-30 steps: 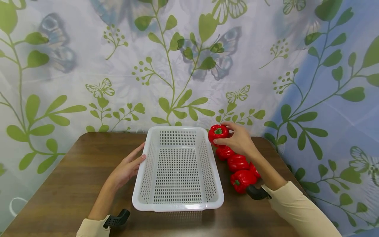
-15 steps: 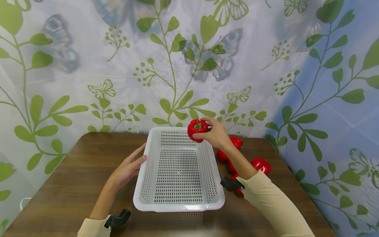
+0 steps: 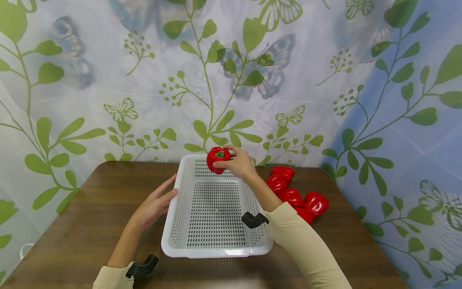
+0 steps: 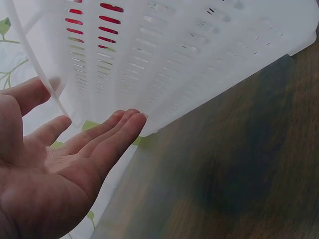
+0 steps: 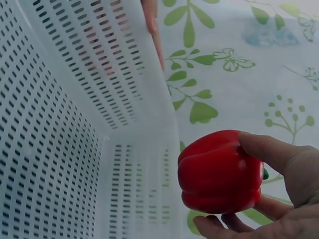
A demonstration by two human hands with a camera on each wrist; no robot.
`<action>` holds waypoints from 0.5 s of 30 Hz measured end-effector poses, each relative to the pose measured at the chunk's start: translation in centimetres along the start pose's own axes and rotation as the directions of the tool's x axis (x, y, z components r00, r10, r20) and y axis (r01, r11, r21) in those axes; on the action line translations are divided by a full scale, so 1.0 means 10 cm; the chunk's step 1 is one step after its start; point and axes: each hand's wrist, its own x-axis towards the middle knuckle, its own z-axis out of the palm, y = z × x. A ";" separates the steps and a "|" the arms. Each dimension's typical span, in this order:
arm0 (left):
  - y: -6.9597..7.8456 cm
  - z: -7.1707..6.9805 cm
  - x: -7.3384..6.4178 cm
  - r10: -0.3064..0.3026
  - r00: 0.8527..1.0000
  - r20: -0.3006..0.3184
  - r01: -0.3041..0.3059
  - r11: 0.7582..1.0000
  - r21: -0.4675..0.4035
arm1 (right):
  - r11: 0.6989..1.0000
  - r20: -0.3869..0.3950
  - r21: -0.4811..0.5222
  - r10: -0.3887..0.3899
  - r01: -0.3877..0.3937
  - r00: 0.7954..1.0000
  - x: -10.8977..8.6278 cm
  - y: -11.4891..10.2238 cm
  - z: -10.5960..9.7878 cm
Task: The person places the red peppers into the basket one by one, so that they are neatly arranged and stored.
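Observation:
In the head view, a white perforated plastic basket (image 3: 216,252) stands on the wooden table. My right hand (image 3: 241,163) holds a red bell pepper (image 3: 215,161) with a green stem above the far end of the basket. In the right wrist view, thumb and fingers pinch the pepper (image 5: 219,174), which is apart from the basket wall. My left hand (image 3: 153,208) is at the basket's left side. As the left wrist view shows, its fingers (image 4: 112,144) are nearly straight beside the outer wall, and one digit lies at the rim.
Several red bell peppers (image 3: 315,203) lie in a cluster on the table right of the basket, some partly behind my right sleeve (image 3: 303,241). A leaf-patterned curtain (image 3: 231,80) hangs behind the brown table (image 3: 90,224).
My right hand has carried the pepper left, from over the peppers at the basket's right to above its far end. The left hand and the basket have stayed in place.

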 end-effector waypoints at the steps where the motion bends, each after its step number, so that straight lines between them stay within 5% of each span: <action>1: 0.00 0.00 0.00 0.003 1.000 0.004 -0.003 1.000 -0.006 | 1.000 -0.004 0.006 0.002 -0.002 1.000 0.01 0.00 0.03; 15: -0.01 0.03 -0.05 0.011 1.000 0.008 -0.011 1.000 -0.013 | 0.999 0.021 0.028 0.018 -0.019 1.000 0.12 0.07 0.38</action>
